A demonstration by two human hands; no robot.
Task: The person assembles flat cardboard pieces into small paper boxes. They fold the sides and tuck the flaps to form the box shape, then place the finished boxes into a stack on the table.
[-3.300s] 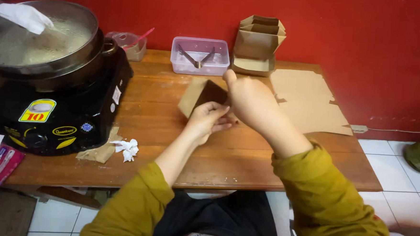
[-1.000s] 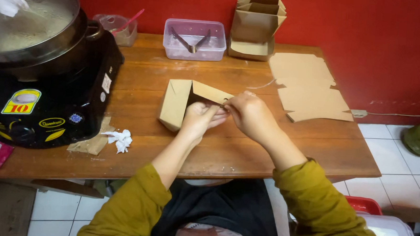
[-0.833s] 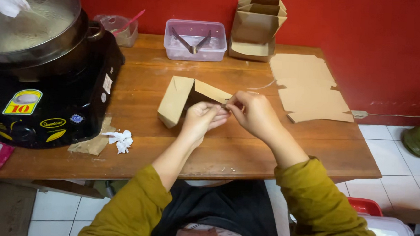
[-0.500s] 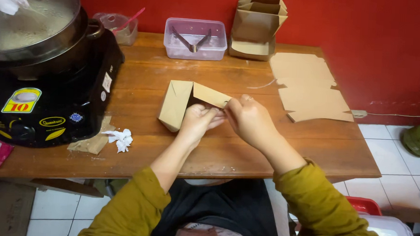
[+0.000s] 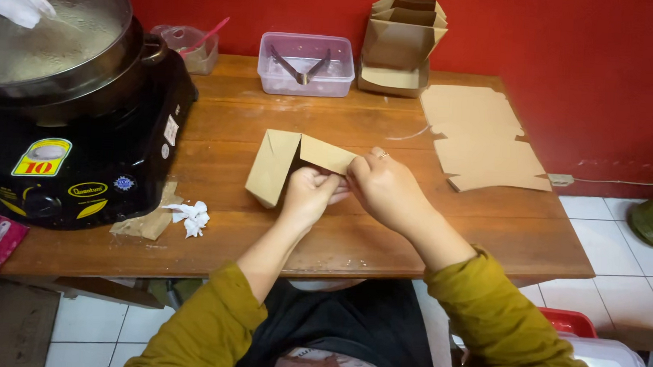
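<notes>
Evidently both hands, the left hand [image 5: 309,194] and right hand [image 5: 386,188], pinch the half-folded brown cardboard box [image 5: 290,161] together, steadying its flap above the wooden counter [image 5: 270,121] for creasing.

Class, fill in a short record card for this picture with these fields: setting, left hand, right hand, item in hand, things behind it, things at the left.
setting: wooden table against a red wall
left hand: left hand grips the near edge of the cardboard box
right hand: right hand pinches a flap of it
item in hand: half-folded brown cardboard box, one end resting on the table
things behind it: folded boxes, flat cardboard sheets, clear tub with tongs
things at the left: black stove with a lidded pot
</notes>
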